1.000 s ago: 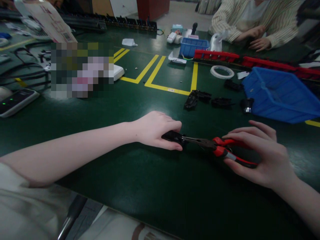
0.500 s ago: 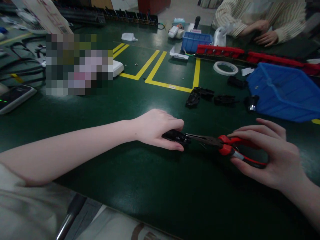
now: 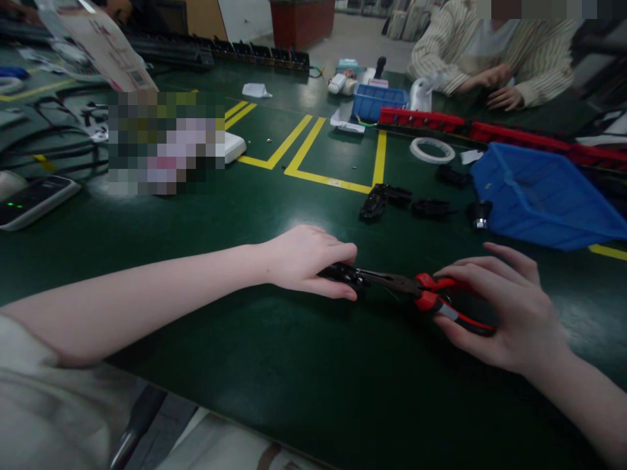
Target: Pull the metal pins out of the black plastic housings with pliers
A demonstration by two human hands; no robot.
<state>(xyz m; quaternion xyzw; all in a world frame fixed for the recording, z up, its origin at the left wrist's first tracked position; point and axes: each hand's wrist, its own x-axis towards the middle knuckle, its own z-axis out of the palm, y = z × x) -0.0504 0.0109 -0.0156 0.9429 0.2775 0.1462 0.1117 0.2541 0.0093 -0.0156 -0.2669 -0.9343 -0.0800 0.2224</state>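
My left hand point(image 3: 313, 261) is closed around a small black part point(image 3: 343, 274), whose right end pokes out between thumb and forefinger. My right hand point(image 3: 509, 307) grips red-handled long-nose pliers point(image 3: 426, 294) by the handles. The tips of the pliers meet the exposed end of the black part; what exactly sits between the jaws is too small to make out. Beyond my hands lie several similar black parts point(image 3: 375, 202) on the green table point(image 3: 235, 391).
A tilted blue bin point(image 3: 543, 196) stands at the right, with a roll of white tape point(image 3: 432, 150) beside it. Long red strips point(image 3: 431, 121) run behind. Farther back are a smaller blue bin point(image 3: 379, 99) and a seated co-worker's hands point(image 3: 504, 98). A white-edged device point(image 3: 36, 202) lies left.
The camera view has shifted slightly, so the scene sits a little lower. My right hand and the pliers appear slightly farther left; both hands keep their hold.
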